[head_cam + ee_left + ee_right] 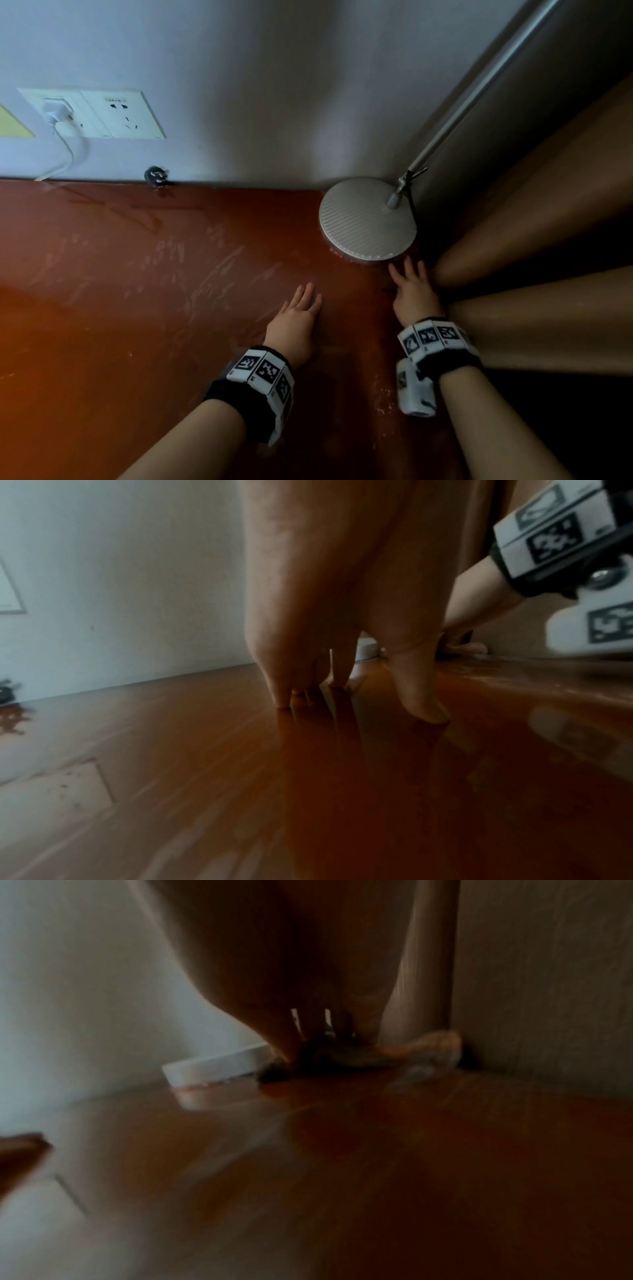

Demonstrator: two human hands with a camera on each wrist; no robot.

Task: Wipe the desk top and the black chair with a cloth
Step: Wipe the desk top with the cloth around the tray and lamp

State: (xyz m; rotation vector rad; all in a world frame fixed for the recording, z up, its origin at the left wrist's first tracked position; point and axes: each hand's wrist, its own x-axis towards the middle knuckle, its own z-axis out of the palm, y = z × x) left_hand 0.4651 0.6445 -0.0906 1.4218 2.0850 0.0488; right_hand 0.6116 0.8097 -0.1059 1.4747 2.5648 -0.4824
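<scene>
Head view: the left hand [296, 323] lies flat on the red-brown table [137, 308], fingers straight and together, and it holds nothing. The right hand [414, 294] reaches to the far right corner of the table, just beside the round white lamp base [368, 219], with fingers spread and pressing down. No cloth can be seen here; the hand may cover it. Pale streaks on the table look like wiping marks. A curtain [531, 222] hangs along the right edge, and a wall socket [92, 113] with a plug sits above the far edge. The black chair is not in view.

Left wrist view: the left hand's fingertips [424, 712] touch the glossy table, straight, with nothing between them.

Right wrist view: this picture is blurred. The right hand's fingers [284, 1042] press on a thin, pale, crumpled thing [421, 1047] in the corner between the lamp base and the curtain. I judge it is the cloth, but I cannot tell for sure. It should be light and soft, so it folds easily; better to gather it in the middle under the palm.
</scene>
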